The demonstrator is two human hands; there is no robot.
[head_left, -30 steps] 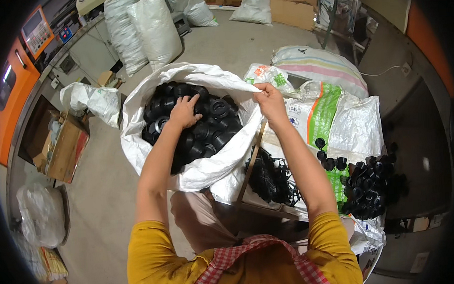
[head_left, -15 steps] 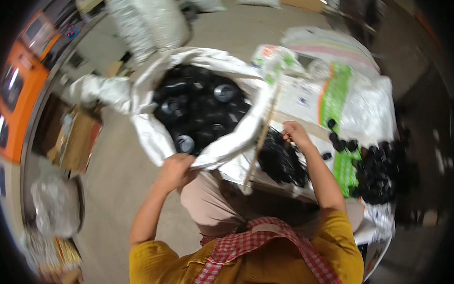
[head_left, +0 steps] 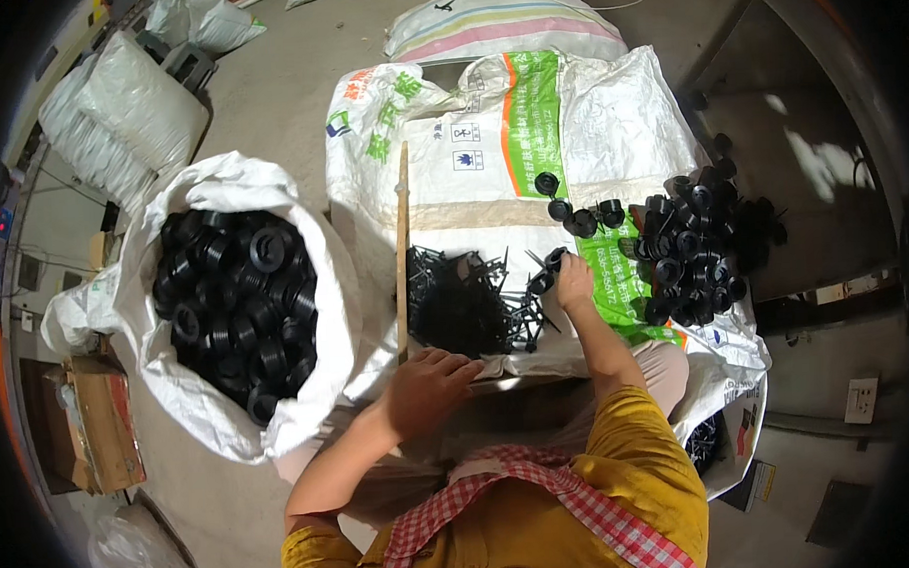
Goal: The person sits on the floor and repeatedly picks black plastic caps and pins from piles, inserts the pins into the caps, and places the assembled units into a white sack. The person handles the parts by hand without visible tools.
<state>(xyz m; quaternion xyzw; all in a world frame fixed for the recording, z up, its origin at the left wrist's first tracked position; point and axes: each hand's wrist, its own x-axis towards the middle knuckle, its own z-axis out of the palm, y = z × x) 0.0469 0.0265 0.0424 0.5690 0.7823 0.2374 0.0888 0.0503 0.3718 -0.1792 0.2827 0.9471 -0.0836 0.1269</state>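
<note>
My right hand [head_left: 576,283] is closed at the fingertips on a small black plastic cap [head_left: 557,259], above the white sheet. Beside it lies another black cap [head_left: 541,282], with thin stems close by. My left hand [head_left: 433,392] rests palm down at the near edge of the work surface, fingers stretched out and nothing visibly held. Just beyond it spreads a heap of thin black plastic stems [head_left: 462,302]. To the right sits a pile of black caps [head_left: 688,244], and a few loose caps [head_left: 579,223] trail off from it.
An open white woven sack [head_left: 331,278] full of black threaded caps [head_left: 237,297] stands at the left. Between it and the stems lies a wooden stick [head_left: 402,246]. White printed sacking [head_left: 461,189] covers the work surface. Cardboard boxes [head_left: 106,421] and stuffed bags [head_left: 143,105] stand farther left.
The view has swung right, so the open sack now appears farther left. My left hand has left its rim for the surface's near edge. My right hand has come to a cap beside the stems.
</note>
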